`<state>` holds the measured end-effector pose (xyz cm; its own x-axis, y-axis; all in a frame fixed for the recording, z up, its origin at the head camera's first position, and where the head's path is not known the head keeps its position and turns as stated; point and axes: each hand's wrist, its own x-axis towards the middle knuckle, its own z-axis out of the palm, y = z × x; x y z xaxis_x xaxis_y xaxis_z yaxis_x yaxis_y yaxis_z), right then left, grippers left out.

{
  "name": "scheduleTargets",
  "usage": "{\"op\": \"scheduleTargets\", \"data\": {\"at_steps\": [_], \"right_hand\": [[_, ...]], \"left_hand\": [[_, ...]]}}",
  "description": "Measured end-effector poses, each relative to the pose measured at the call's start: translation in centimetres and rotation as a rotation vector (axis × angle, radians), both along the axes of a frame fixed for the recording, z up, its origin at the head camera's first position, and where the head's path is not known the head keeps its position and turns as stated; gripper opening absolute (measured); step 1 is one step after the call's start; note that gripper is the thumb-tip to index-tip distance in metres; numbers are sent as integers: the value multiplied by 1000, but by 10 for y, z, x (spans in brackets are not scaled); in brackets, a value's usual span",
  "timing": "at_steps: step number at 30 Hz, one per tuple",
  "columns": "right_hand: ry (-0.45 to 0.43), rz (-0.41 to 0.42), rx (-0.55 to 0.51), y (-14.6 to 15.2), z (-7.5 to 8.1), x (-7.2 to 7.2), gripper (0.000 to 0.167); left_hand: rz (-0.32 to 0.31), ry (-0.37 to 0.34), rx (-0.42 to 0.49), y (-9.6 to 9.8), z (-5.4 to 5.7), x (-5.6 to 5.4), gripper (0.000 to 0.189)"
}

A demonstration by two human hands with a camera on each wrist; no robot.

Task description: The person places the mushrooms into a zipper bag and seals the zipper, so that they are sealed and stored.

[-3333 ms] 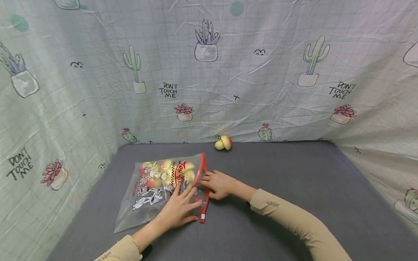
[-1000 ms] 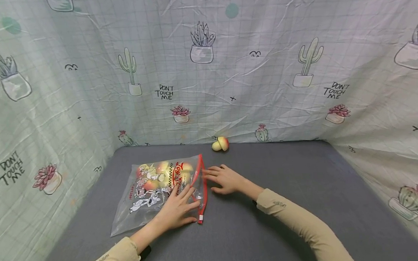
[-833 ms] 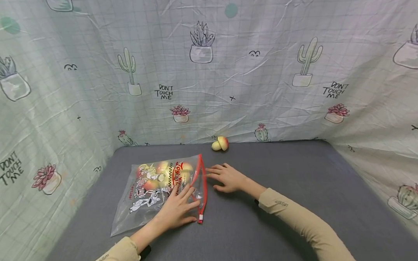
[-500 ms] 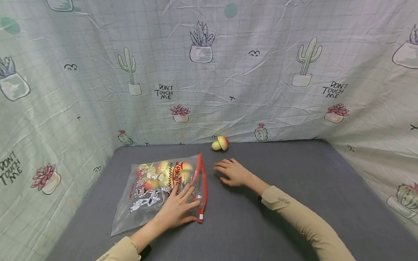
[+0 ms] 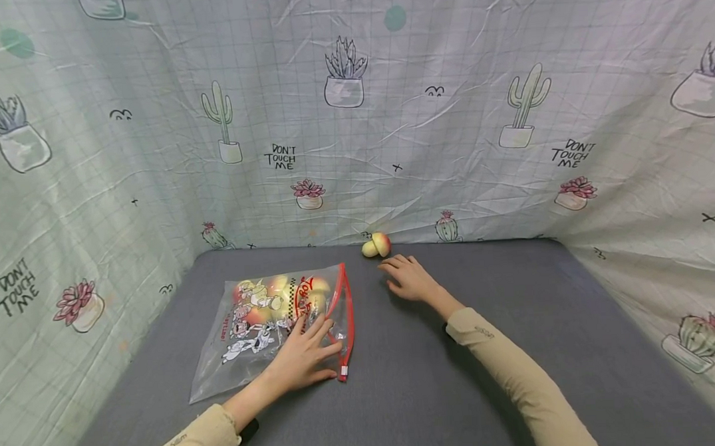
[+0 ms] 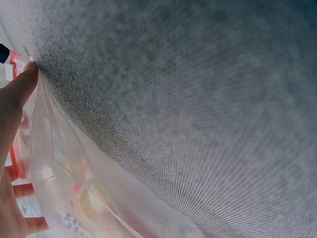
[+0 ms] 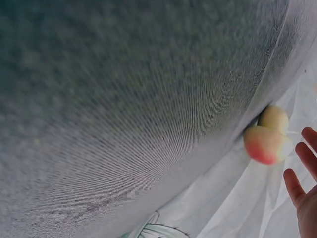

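A clear zip bag (image 5: 217, 375) printed with cartoon figures lies flat at the left of the table, with several yellow and red pieces inside. Its red-edged mouth (image 5: 350, 316) faces right and gapes a little. My left hand (image 5: 303, 358) rests on the bag near that mouth, fingers spread; the left wrist view shows its thumb (image 6: 22, 84) along the bag's edge. At the back of the table lies a toy mushroom (image 5: 382, 244), yellow with a red-tinged cap. My right hand (image 5: 410, 278) reaches just in front of it, fingers extended, holding nothing.
The dark grey table (image 5: 460, 378) ends at the back against a hanging cloth (image 5: 461, 132) printed with cacti, which also covers both sides. A white slider (image 5: 343, 370) sits at the near end of the bag's red strip.
My right hand has left the bag's mouth and moved right and away across the table, close to the mushroom. My left hand and the bag have stayed in place.
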<state>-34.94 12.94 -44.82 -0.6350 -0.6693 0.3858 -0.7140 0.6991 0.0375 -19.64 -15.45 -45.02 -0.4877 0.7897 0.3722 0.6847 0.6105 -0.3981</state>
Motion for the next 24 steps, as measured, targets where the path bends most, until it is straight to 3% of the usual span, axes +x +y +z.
{"op": "scheduleTargets", "data": {"at_steps": [15,24], "right_hand": [[-47,-239,-65,-8,2,-31,35],[-59,-297,-132,-14,3,-45,45]], "left_hand": [[-3,-4,13,0,0,-1,51],[0,-9,9,1,-1,-2,51]]}}
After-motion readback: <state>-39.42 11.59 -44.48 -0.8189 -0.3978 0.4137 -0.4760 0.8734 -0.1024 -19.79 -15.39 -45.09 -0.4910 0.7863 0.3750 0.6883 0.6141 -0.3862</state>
